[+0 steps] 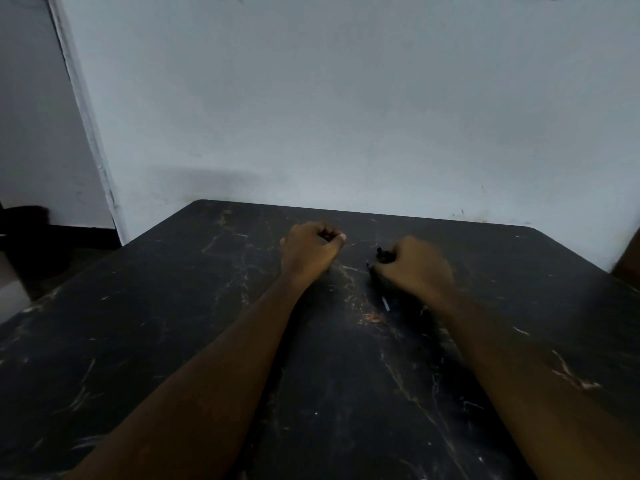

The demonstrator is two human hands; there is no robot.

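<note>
Risking slippage: pen [382,255], dark and blurred, likely to roll or drop onto the black marbled table [173,306] if the fist-like grip loosens. It would be hard to spot against so dark a top. Its tip may mark the surface if dragged.
Location: inside the right hand [414,270], fingers curled round the barrel, black end jutting out at the hand's far-left side, pale tip showing near the wrist.
Left hand [310,249]: clenched, nothing visible inside, near the pen but apart.

Black veined table [166,306], left hand [308,249] and right hand [414,268] resting on it
</note>
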